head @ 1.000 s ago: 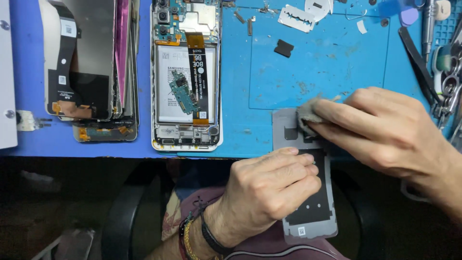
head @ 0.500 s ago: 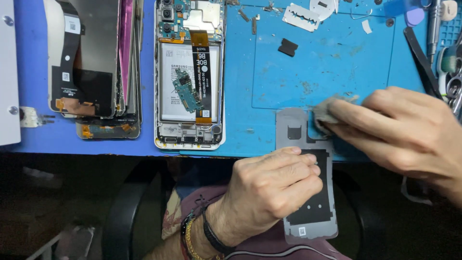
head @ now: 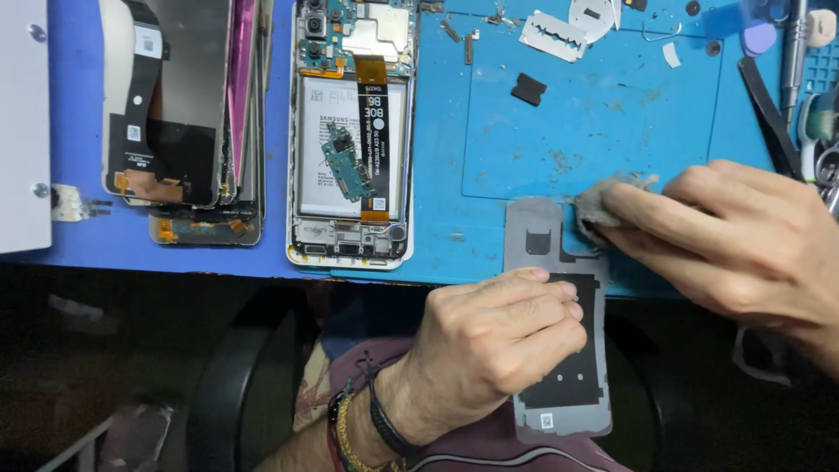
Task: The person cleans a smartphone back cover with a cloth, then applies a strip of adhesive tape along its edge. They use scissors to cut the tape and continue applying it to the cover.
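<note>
The grey phone back cover [head: 559, 350] lies inner side up, its far end on the near edge of the blue bench [head: 612, 131] and its near end hanging over the person's lap. The left hand [head: 494, 345] has its grip curled closed over the cover's left edge, pinning it down. The right hand [head: 734, 249] pinches a small grey wad of cloth [head: 603, 205] between fingertips, pressed against the cover's far right corner. Since half a second ago the cloth has slid slightly right along that corner, while the left hand stays put. To the left on the bench lies an opened phone [head: 350, 131] with its battery and flex cable exposed, and further left a stack of screens [head: 188, 114]. A razor blade [head: 552, 35] lies at the far side.
</note>
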